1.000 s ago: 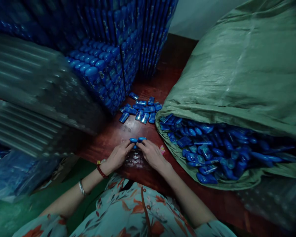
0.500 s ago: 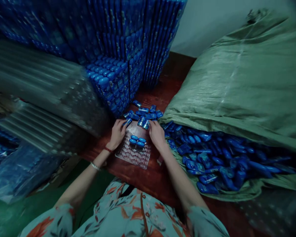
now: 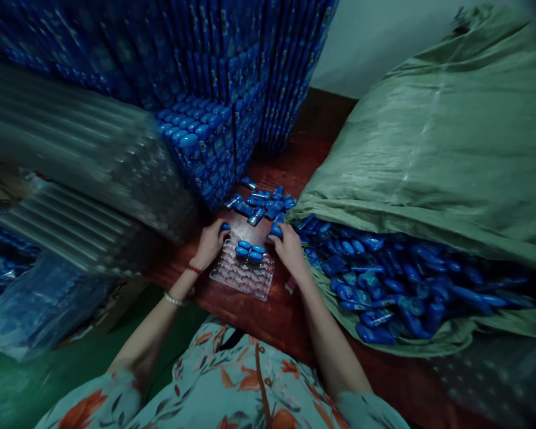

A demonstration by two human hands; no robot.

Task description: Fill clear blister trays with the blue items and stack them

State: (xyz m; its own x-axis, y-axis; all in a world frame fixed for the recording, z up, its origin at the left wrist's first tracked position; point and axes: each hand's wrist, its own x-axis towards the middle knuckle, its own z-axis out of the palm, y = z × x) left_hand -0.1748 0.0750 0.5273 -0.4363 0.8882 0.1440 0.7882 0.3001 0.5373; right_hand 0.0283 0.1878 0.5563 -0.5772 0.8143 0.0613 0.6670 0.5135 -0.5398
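A clear plastic tray (image 3: 242, 272) with rows of moulded hollows lies on the dark red table, with several blue oval packs (image 3: 250, 251) near its far edge. At the tray's far left corner, my left hand (image 3: 209, 243) is closed on a blue pack (image 3: 224, 227). Over the far right corner, my right hand (image 3: 287, 247) pinches another blue pack (image 3: 276, 230). Beyond the tray is a loose pile of blue packs (image 3: 255, 201).
On the right, a large green sack (image 3: 429, 143) gapes open over many blue packs (image 3: 384, 280). Tall stacks of filled blue trays (image 3: 209, 149) stand at the back left. Bundles of nested clear trays (image 3: 71, 226) are at the left, above a green floor (image 3: 31, 381).
Both hands have drawn back slightly from the pile, each with a blue pack, and sit farther apart. Some packs in the pile have shifted.
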